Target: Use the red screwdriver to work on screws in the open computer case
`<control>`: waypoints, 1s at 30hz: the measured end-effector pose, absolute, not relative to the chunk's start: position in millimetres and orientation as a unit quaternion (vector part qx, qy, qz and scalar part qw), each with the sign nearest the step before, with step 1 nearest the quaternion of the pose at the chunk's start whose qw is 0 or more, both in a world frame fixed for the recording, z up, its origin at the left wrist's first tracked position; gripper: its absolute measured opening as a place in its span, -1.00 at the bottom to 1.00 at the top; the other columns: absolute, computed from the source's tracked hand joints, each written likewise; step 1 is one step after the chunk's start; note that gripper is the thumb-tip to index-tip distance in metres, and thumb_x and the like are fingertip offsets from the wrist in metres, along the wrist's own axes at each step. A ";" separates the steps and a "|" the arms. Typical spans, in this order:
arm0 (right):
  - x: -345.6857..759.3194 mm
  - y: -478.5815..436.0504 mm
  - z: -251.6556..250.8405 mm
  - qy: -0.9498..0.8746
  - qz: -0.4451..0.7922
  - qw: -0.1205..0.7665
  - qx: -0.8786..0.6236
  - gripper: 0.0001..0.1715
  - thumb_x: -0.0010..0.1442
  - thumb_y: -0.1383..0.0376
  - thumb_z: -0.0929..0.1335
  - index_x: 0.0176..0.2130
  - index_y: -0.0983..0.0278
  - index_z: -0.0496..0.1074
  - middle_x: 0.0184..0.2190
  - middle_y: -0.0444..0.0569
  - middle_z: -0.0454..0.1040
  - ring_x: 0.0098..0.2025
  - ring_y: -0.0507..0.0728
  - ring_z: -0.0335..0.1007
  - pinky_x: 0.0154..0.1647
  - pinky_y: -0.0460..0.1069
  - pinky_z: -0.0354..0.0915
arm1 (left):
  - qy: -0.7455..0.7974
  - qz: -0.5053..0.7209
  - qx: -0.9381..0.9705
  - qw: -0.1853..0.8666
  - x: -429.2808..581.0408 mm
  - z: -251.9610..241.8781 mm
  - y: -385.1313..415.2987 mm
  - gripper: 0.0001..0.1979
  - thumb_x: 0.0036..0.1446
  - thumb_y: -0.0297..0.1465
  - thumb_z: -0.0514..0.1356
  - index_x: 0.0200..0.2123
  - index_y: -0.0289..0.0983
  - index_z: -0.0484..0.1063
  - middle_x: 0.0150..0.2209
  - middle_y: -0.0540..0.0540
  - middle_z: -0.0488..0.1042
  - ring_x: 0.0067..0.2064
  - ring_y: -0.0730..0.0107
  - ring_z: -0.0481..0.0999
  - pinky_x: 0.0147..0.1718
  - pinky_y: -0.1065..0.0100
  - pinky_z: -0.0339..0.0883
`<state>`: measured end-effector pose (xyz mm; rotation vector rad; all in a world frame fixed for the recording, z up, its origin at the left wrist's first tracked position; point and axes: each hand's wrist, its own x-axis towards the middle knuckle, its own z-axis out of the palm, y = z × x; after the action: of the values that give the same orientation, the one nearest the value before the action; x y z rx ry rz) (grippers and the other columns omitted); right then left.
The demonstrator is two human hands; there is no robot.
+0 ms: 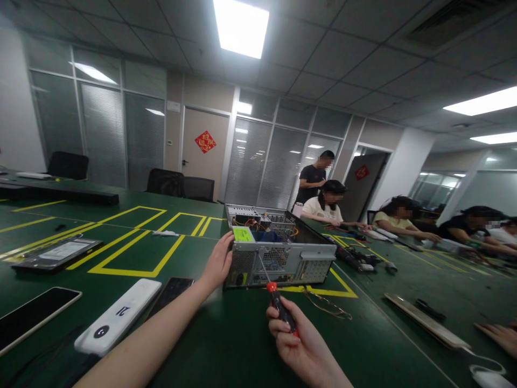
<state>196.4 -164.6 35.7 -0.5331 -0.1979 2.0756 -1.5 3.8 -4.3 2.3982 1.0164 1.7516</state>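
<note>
My right hand (288, 328) is closed around the black and red handle of a screwdriver (278, 304). Its thin shaft points up and left, with the tip at the rear panel of a computer case (291, 261); whether it touches a screw cannot be made out. The case lies on its side with its top uncovered, showing cables and a power supply (243, 235) with a bright green label. Against the case's left side lies my left hand (218, 262), fingers stretched out along the corner by the power supply.
A hard drive (60, 253), a phone (36, 315), a white device marked 21 (119, 318) and a dark flat object (169, 296) lie at left. Thin wires (327, 304) rest right of the case. Several people sit along the green table (226, 345), one person (313, 178) standing.
</note>
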 end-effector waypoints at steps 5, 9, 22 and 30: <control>190.1 -166.9 40.7 -0.037 0.833 0.478 -0.274 -0.71 0.19 0.19 0.26 -0.32 0.42 0.29 -0.52 -0.08 0.31 -0.53 -0.11 0.25 -0.60 -0.27 0.23 | 0.329 0.557 0.762 0.004 -1.4 -4.0 3.2 -0.57 0.26 -0.38 -0.14 0.20 -0.22 0.01 0.22 -0.19 0.09 0.26 0.25 0.07 0.21 0.05 0.01; 186.0 -168.6 42.5 -0.072 0.825 0.474 -0.300 -0.65 0.17 0.15 0.28 -0.23 0.43 0.33 -0.45 -0.02 0.37 -0.47 -0.04 0.33 -0.59 -0.21 0.28 | 0.327 0.556 0.764 0.000 -1.4 -3.6 2.8 -0.57 0.26 -0.38 -0.14 0.20 -0.23 0.00 0.23 -0.19 0.08 0.26 0.27 0.07 0.21 0.08 0.01; 188.7 -164.2 37.9 -0.047 0.821 0.484 -0.299 -0.71 0.20 0.20 0.25 -0.35 0.42 0.33 -0.50 -0.05 0.37 -0.51 -0.06 0.30 -0.61 -0.24 0.21 | 0.326 0.556 0.765 -0.005 -1.6 -2.9 2.9 -0.57 0.26 -0.38 -0.15 0.19 -0.24 0.00 0.22 -0.21 0.09 0.26 0.26 0.07 0.20 0.06 0.02; 185.1 -164.4 34.7 -0.056 0.815 0.491 -0.302 -0.63 0.19 0.19 0.26 -0.14 0.44 0.35 -0.56 -0.09 0.31 -0.54 -0.04 0.23 -0.60 -0.20 0.14 | 0.320 0.557 0.766 -0.004 -1.3 -2.0 1.3 -0.57 0.26 -0.39 -0.15 0.19 -0.24 0.00 0.22 -0.21 0.09 0.26 0.27 0.06 0.21 0.08 0.01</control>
<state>185.1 -164.4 34.7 -0.7342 -0.1363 1.9783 -1.3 1.3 -2.0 2.4143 1.0086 1.7543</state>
